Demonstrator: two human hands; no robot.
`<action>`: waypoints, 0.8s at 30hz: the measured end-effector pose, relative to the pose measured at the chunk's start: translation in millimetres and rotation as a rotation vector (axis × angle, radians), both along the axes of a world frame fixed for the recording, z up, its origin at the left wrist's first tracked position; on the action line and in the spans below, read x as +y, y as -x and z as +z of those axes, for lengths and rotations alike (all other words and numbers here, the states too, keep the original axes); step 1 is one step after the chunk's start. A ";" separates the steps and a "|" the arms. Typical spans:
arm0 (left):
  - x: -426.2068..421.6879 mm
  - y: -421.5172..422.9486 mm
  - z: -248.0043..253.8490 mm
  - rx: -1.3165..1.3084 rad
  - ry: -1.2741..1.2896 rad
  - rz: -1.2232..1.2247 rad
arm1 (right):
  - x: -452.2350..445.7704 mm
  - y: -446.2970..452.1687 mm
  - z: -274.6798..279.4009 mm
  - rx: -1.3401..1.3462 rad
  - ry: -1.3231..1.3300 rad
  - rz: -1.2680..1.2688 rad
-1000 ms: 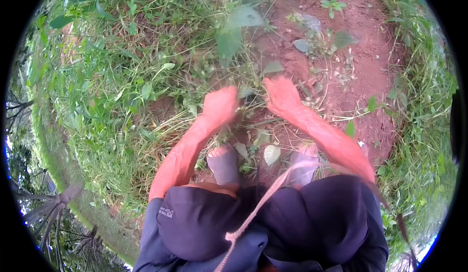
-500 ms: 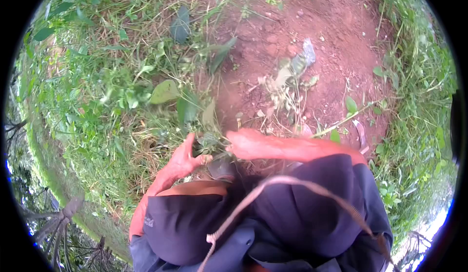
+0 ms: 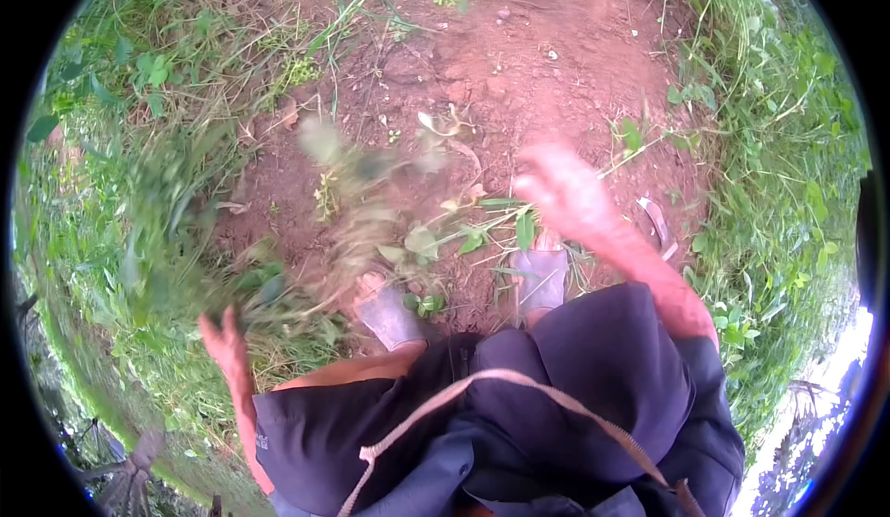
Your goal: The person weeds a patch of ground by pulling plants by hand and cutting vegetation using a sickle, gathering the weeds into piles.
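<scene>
My left hand (image 3: 225, 345) is low on the left with its fingers apart, at the lower edge of a loose heap of pulled weeds (image 3: 176, 211) that is smeared by motion. My right hand (image 3: 561, 188) is over the bare soil, right of centre, above my right foot. Motion blurs its fingers, so I cannot make out whether they hold anything. Between the hands, blurred leafy stems (image 3: 371, 174) hang or slide above the ground. A green stem with leaves (image 3: 473, 237) lies just below my right hand.
Reddish soil (image 3: 575, 72) runs up the middle, with grass (image 3: 769, 146) on the right. My feet wear grey footwear (image 3: 389, 320). A thin curved blade-like piece (image 3: 654, 223) lies on the right. A cord (image 3: 519, 378) hangs across my dark shorts.
My hands were close together around a clump of weeds; now they are far apart. The left moved left and down, the right moved up and right. The weeds shifted left, uncovering soil and my feet.
</scene>
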State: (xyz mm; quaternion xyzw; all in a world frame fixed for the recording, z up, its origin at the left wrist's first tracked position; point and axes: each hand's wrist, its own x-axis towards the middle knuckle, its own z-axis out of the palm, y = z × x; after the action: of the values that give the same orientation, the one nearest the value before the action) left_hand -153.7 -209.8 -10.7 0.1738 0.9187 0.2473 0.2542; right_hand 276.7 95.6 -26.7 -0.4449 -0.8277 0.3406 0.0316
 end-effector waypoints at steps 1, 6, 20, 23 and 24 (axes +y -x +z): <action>-41.7 33.3 1.7 0.185 0.133 -0.027 | 10.2 -18.7 0.6 -0.130 0.016 -0.075; -196.6 106.9 41.5 0.366 0.719 0.084 | 27.9 -109.6 -18.0 -0.320 0.085 -0.325; 142.7 -60.7 4.7 0.294 0.225 -0.984 | -67.0 -119.6 -67.0 -0.338 0.257 -0.089; 237.5 -134.7 -34.8 0.130 -0.129 -1.345 | -86.4 -97.7 -19.2 -0.065 0.515 -0.166; 260.8 -155.4 -49.5 0.010 -0.152 -1.409 | -79.9 -82.8 9.1 -0.086 0.656 -0.091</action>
State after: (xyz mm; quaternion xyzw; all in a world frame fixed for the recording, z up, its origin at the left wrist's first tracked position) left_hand 1.8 51.1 -60.2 0.7452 0.5689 0.0865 0.3369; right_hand 359.5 15.7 -17.6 -0.4818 -0.6539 0.5679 -0.1331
